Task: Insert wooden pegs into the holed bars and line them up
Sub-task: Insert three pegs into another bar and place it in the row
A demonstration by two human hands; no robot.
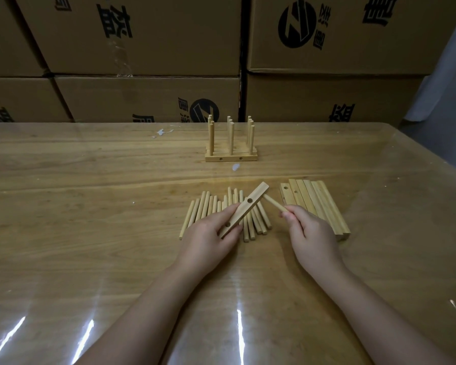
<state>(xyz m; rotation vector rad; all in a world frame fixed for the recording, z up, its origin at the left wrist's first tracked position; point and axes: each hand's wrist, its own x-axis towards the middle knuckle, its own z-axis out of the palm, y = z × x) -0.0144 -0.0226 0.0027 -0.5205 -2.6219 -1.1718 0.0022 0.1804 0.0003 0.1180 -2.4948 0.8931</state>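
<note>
Cardboard boxes (142, 48) (taped shut) behind table (90, 180). On it: spare bars (324, 206) stacked right, loose pegs (203, 209) left, pegged bars (231, 154) standing farther back. Left hand (208, 238) grips near end of a bar (250, 204), tilted above the loose pegs. Right hand (311, 233) pinches one peg (274, 203), tip just beside that bar's far end.

Inverted Chinese print (114, 21) on boxes (174, 46)
</note>
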